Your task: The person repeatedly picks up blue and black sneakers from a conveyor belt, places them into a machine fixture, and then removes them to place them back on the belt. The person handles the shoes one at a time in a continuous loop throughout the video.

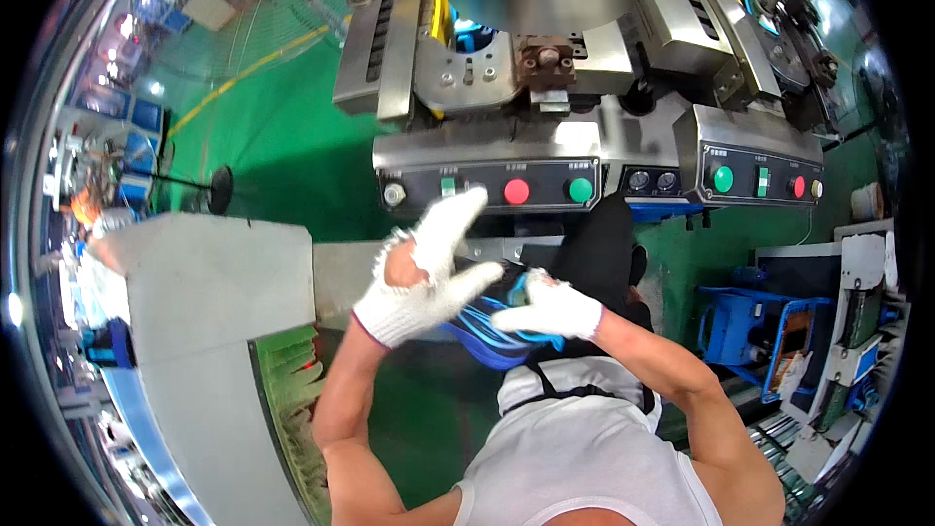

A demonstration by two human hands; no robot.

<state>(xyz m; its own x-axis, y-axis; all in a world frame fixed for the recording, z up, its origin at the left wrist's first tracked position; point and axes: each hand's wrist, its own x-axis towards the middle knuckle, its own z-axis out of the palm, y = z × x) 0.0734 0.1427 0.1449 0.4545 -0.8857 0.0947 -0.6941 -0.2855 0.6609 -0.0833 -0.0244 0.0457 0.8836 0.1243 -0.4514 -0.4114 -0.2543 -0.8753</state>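
My left hand (421, 278), in a white knitted glove with a worn hole over the back, is held in front of the machine's control panel. Its fingers stretch forward and its thumb points right, with nothing visibly held. Close to its right, my right hand (557, 310) wears a similar glove. Its thumb lies over a blue piece with strap-like strips (493, 329), and its other fingers are partly hidden. More blue shows by those fingertips. What kind of piece it is cannot be made out.
Ahead stands a metal machine with a control panel (492, 183) bearing red and green buttons; a second panel (755, 175) is to its right. A pale grey tabletop (219, 302) lies left, a large fan (243, 0) far left. A blue cart (745, 331) stands right.
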